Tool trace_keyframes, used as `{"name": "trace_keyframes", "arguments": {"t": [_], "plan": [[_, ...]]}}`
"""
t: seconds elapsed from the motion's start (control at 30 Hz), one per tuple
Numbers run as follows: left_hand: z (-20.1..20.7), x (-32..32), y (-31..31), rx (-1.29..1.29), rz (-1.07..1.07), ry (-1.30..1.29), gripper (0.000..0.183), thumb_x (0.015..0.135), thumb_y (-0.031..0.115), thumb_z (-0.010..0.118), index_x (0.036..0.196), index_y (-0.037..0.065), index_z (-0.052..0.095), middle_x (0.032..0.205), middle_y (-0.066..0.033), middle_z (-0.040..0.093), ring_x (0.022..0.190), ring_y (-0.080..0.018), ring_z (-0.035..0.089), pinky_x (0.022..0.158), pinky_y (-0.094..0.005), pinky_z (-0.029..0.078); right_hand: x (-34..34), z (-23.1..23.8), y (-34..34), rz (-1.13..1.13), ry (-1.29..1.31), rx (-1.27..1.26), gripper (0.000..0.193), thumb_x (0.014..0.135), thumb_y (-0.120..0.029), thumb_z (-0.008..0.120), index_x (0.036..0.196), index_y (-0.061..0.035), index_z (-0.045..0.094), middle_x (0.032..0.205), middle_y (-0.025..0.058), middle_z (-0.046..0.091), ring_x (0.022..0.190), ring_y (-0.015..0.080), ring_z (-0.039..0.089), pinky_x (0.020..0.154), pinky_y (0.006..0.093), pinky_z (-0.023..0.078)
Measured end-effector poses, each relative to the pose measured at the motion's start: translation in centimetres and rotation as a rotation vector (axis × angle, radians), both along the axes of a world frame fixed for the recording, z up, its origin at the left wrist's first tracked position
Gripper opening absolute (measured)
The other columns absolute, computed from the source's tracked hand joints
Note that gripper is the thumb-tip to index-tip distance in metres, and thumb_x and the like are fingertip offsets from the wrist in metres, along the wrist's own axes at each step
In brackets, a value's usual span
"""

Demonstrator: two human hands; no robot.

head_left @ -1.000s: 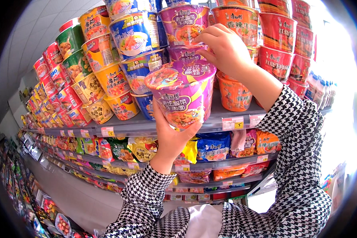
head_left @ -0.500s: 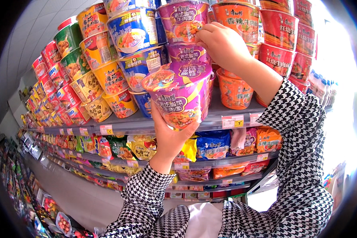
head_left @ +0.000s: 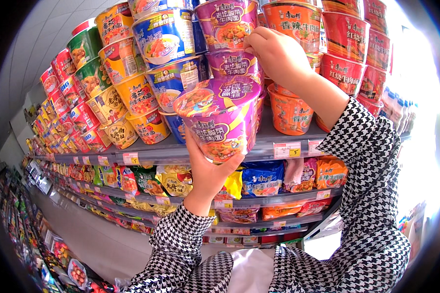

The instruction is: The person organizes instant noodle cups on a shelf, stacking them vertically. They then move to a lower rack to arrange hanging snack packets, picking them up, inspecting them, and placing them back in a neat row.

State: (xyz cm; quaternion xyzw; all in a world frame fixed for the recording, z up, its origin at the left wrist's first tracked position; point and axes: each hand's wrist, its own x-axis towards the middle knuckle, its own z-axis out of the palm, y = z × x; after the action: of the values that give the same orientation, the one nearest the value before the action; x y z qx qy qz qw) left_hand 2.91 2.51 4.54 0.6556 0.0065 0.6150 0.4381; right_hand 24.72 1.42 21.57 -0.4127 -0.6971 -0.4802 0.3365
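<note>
My left hand (head_left: 211,171) is closed around the lower part of a purple instant noodle cup (head_left: 214,134), tilted so that its printed lid shows. It is held just in front of the shelf edge. Behind it rises a stack of matching cups: an upper purple noodle cup (head_left: 228,24) rests on a lower purple cup (head_left: 232,64). With fingers bent, my right hand (head_left: 277,54) grips the lower right side of the upper cup. Its fingertips are partly hidden. To the right of the stack, orange noodle cups (head_left: 292,27) stand behind my right hand.
Blue noodle cups (head_left: 164,39) are stacked left of the purple ones, then yellow cups (head_left: 143,95). Red cups (head_left: 346,36) stand at the right. Below the grey shelf edge (head_left: 171,155), bagged noodles (head_left: 262,177) fill lower shelves. Another packed display (head_left: 22,229) lines the far left.
The noodle cup in my left hand has dropped slightly, uncovering more of the lower purple cup. My right hand has shifted a little to the right, still at the upper cup.
</note>
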Motion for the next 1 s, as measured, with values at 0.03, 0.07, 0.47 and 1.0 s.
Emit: {"name": "trace_keyframes", "arguments": {"t": [0.03, 0.07, 0.47, 1.0], "plan": [[-0.1, 0.1, -0.1, -0.002, -0.002, -0.001, 0.114, 0.078, 0.015, 0.084, 0.155, 0.006, 0.000, 0.145, -0.0144, 0.035, 0.130, -0.0226, 0.048, 0.105, -0.0363, 0.046, 0.1, 0.0, -0.1, -0.006, 0.004, -0.002, 0.017, 0.082, -0.004, 0.062, 0.099, -0.0076, 0.065, 0.095, 0.0091, 0.062, 0.091, 0.0303, 0.065, 0.076, 0.0406, 0.054], [-0.2, 0.1, -0.1, -0.004, -0.004, -0.002, 0.114, 0.078, 0.015, 0.084, 0.155, 0.006, 0.000, 0.144, -0.0144, 0.035, 0.130, -0.0225, 0.048, 0.105, -0.0363, 0.046, 0.2, -0.1, -0.2, -0.012, 0.009, -0.005, 0.017, 0.083, -0.005, 0.062, 0.099, -0.0075, 0.064, 0.095, 0.0091, 0.062, 0.091, 0.0304, 0.065, 0.075, 0.0408, 0.054], [-0.4, -0.8, -0.5, 0.034, 0.051, -0.037, 0.113, 0.078, 0.014, 0.083, 0.155, 0.006, 0.002, 0.147, -0.0140, 0.032, 0.133, -0.0229, 0.043, 0.108, -0.0386, 0.043, 0.0, -0.4, -1.1, 0.054, 0.004, 0.047, 0.016, 0.084, -0.006, 0.059, 0.100, -0.0079, 0.063, 0.094, 0.0103, 0.061, 0.085, 0.0328, 0.065, 0.072, 0.0430, 0.054], [-0.6, -0.7, -0.7, 0.002, 0.045, -0.059, 0.112, 0.078, 0.016, 0.084, 0.155, 0.007, 0.002, 0.147, -0.0134, 0.033, 0.133, -0.0231, 0.044, 0.109, -0.0385, 0.042, -2.9, -4.0, -3.0, 0.220, 0.400, 0.178, 0.048, 0.083, -0.017, 0.074, 0.125, -0.0040, 0.054, 0.123, 0.0192, 0.052, 0.116, 0.0395, 0.051, 0.097, 0.0447, 0.047]]}}
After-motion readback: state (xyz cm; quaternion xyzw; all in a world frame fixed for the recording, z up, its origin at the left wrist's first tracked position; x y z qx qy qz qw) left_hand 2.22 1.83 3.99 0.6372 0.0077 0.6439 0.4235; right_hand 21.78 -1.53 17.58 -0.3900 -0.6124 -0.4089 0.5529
